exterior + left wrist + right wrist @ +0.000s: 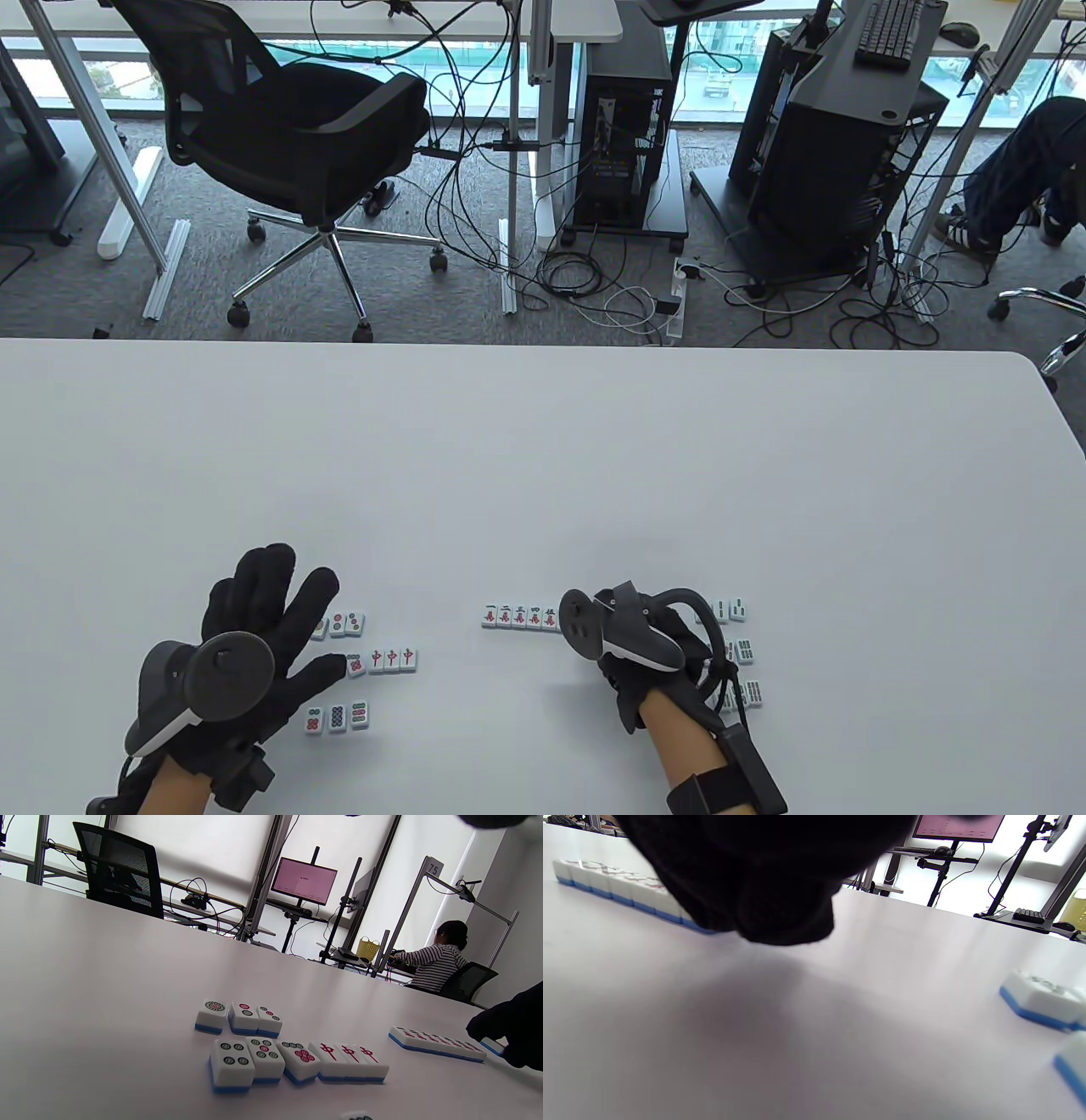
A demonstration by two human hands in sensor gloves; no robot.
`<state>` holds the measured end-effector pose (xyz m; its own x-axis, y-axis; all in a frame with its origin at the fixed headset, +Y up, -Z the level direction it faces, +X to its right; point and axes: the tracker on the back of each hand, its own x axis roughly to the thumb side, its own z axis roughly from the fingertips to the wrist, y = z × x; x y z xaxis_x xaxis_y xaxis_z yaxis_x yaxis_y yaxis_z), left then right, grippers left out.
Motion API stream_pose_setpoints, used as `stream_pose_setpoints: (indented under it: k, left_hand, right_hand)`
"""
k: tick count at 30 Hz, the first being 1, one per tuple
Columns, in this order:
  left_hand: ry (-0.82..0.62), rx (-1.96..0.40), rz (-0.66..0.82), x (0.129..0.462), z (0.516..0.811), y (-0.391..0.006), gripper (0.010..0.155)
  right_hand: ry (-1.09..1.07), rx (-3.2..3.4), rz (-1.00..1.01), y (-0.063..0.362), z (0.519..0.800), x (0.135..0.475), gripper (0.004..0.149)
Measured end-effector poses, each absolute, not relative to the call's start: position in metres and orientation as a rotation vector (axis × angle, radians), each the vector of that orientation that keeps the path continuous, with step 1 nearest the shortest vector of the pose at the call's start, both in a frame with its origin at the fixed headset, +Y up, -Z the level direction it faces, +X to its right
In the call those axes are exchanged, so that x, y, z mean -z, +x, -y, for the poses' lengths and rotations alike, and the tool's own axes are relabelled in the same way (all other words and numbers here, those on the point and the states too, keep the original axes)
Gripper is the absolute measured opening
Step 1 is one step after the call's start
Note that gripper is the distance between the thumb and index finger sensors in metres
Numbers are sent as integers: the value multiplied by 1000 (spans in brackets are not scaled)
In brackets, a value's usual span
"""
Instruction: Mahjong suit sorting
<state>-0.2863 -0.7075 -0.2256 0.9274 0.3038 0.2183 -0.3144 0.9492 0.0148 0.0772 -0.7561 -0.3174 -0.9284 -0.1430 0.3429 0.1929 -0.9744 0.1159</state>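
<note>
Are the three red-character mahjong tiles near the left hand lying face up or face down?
Face up: the three red-character white mahjong tiles show their red marks on top, blue backs on the table.

Table view: high, looking down over the white table (543,441). Wrist views: low, skimming the tabletop, close to the tiles. Shared by all three: the character-tile row (520,617).

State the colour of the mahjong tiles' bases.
Blue, under white tops, on the mahjong tiles; clearest in the left wrist view.
</note>
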Motion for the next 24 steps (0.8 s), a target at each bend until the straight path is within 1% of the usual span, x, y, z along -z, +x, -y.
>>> stream_pose_setpoints:
  k: [6,9,11,13,15,20,22,24]
  left_hand:
    - [51,-320,219,226,708,-286,83]
    - [53,-321,220,226,707,-286,83]
    - [53,-322,220,226,708,-286,83]
    - [52,-320,220,225,708,-286,83]
    - [53,-322,219,225,708,-286,83]
    - [51,-321,217,225,708,-286,83]
    - [51,-319,217,225,708,-286,83]
    - [49,-317,215,225,708,-287,83]
  right_hand:
    - [-486,2926,292,70,764,325,55]
    - [-493,2915,283,69,764,323,55]
    - [-489,2899,322,71,762,321,59]
    - [-496,2903,299,77,756,317,62]
    - [-474,2930,267,87,746,314,63]
    - [-367,2924,278,123,726,306,63]
    - [-327,2915,313,138,722,302,62]
    - [-298,2907,443,152,722,295,62]
